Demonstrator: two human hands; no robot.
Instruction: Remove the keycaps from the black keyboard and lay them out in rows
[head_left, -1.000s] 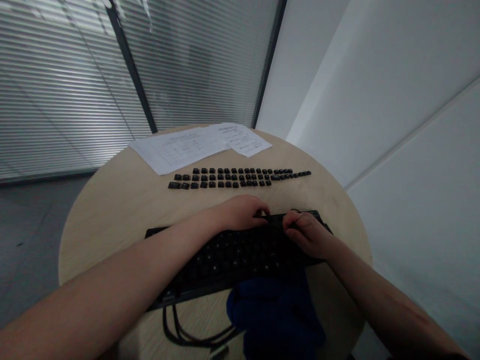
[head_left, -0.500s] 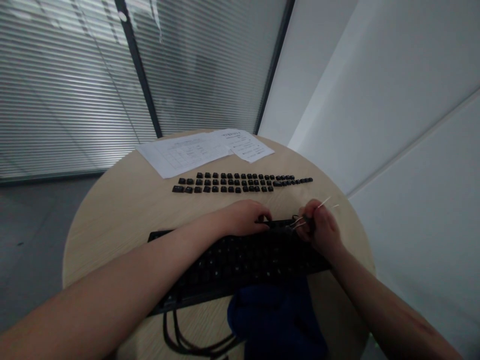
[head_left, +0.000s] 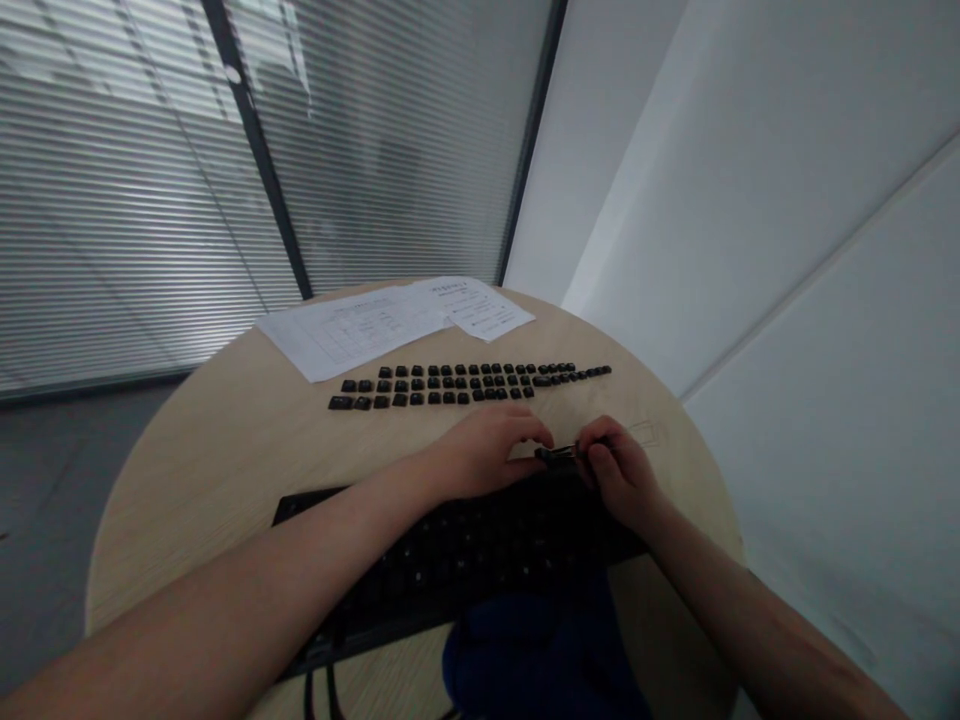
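A black keyboard (head_left: 465, 570) lies tilted across the near part of the table, partly hidden under my left forearm. My right hand (head_left: 619, 475) is closed round a wire keycap puller (head_left: 564, 452), whose thin wires also stick out behind the fist. At the puller's tip, above the keyboard's far edge, is a black keycap (head_left: 541, 454). My left hand (head_left: 491, 450) reaches over the keyboard, its thumb and forefinger on the keycap. Beyond the hands, several loose black keycaps (head_left: 416, 384) lie in rows on the table.
Printed paper sheets (head_left: 367, 325) lie at the far side of the round wooden table (head_left: 195, 440). Dark blue cloth (head_left: 525, 660) is at the near edge, with a black cable (head_left: 321, 690) to its left. A white wall (head_left: 787, 200) stands close on the right.
The puller has lifted off the keyboard's upper right keys and now carries a keycap. My left thumb and forefinger have come to that keycap. The view has shifted slightly.
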